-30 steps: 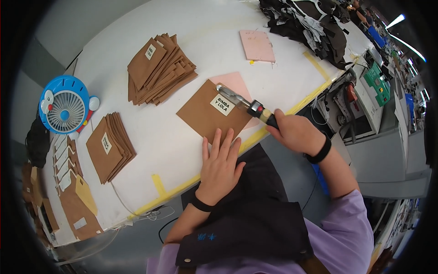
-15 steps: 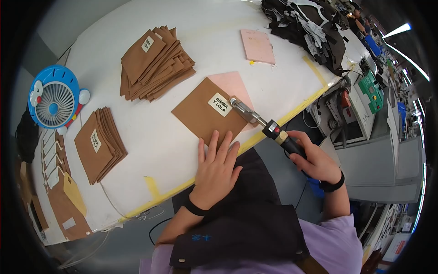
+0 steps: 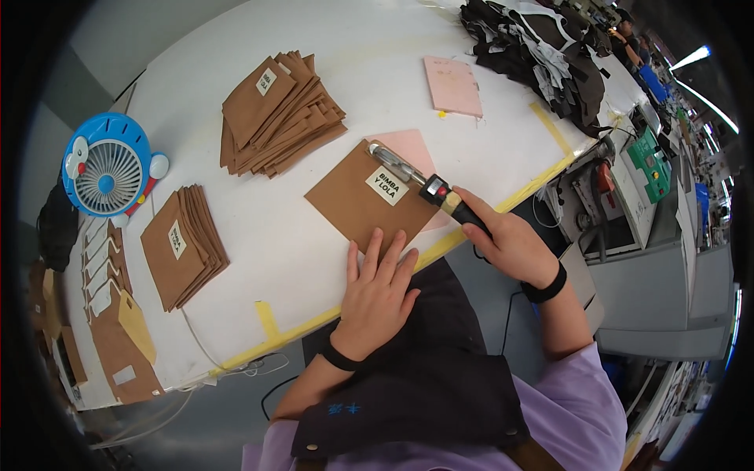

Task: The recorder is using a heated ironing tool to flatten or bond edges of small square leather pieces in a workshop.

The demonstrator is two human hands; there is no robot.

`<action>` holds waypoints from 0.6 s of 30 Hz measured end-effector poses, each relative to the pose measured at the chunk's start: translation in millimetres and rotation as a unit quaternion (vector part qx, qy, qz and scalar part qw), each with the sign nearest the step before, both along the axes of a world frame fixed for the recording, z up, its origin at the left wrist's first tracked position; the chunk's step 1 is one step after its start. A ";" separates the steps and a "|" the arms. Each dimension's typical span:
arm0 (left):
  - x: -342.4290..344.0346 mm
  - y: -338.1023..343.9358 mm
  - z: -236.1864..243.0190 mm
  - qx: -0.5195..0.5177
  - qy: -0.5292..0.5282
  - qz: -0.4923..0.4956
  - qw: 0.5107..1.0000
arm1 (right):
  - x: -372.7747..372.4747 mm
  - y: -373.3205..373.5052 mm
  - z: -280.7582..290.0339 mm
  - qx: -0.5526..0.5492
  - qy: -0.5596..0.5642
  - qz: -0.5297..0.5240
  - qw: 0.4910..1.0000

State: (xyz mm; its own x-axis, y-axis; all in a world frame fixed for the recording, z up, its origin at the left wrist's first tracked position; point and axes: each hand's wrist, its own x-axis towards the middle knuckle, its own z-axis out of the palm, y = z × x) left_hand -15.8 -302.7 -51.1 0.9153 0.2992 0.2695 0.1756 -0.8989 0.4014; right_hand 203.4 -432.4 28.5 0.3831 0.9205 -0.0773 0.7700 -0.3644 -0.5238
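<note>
A square brown piece (image 3: 342,190), leather-like or fabric, lies turned cornerwise near the table's front edge, with a white printed label (image 3: 386,186) on it. It partly covers a pink sheet (image 3: 415,147). My left hand (image 3: 375,286) lies flat, fingers spread, their tips on the brown piece's near corner. In my right hand (image 3: 509,239) is a hand-held iron (image 3: 434,188) with a black handle and a long metal head. The metal head reaches over the label's upper edge toward the far corner; whether it touches is hard to see.
Stacks of labelled brown pieces stand at the far left (image 3: 267,118) and near left (image 3: 184,247). A blue fan (image 3: 106,169) is at the left edge. A pink pad (image 3: 453,85) and a dark cloth heap (image 3: 542,59) lie farther back. Yellow tape (image 3: 440,250) lines the front edge.
My right hand has moved the iron up and left, so its tip has gone from beside the label to the brown piece's far corner. My left hand stays on the near corner.
</note>
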 end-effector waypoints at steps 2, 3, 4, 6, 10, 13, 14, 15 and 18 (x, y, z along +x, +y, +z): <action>-0.2 -1.4 0.4 0.002 0.000 0.004 1.000 | -5.3 -15.4 13.8 -0.040 0.007 -0.015 0.999; -0.6 -1.7 -0.5 0.003 0.003 0.006 1.000 | -5.6 -18.4 18.2 -0.079 0.015 -0.033 0.996; -0.1 -1.5 0.2 0.006 0.005 0.000 1.000 | -4.5 -20.6 17.9 -0.083 0.011 -0.039 0.996; 1.9 -2.9 0.4 0.007 -0.002 -0.001 1.000 | 4.1 -10.7 4.5 -0.032 0.001 -0.019 0.999; 5.6 -3.0 0.2 0.006 -0.005 0.001 1.000 | 17.7 29.8 -5.5 0.013 0.031 -0.004 0.999; 5.2 -2.3 -0.9 0.013 -0.003 -0.001 1.000 | 19.3 27.2 -9.2 0.010 0.033 0.001 0.999; 4.8 -2.2 -1.0 0.013 -0.005 0.001 1.000 | 16.1 17.9 -7.0 0.013 0.042 -0.003 0.999; 4.4 -1.3 -0.2 0.011 -0.005 0.001 1.000 | 12.8 5.6 -1.7 0.012 0.041 -0.003 0.999; 1.6 -0.6 0.1 0.012 0.000 0.008 1.000 | 2.7 -37.0 12.5 -0.047 0.064 -0.025 0.997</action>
State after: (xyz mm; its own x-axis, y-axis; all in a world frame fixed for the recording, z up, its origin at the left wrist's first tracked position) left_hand -14.2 -303.4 -51.1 0.9101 0.3078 0.2776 0.1902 -0.9052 0.3800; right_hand 206.1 -469.4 41.0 0.4102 0.8866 -0.2137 0.6789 -0.4533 -0.5776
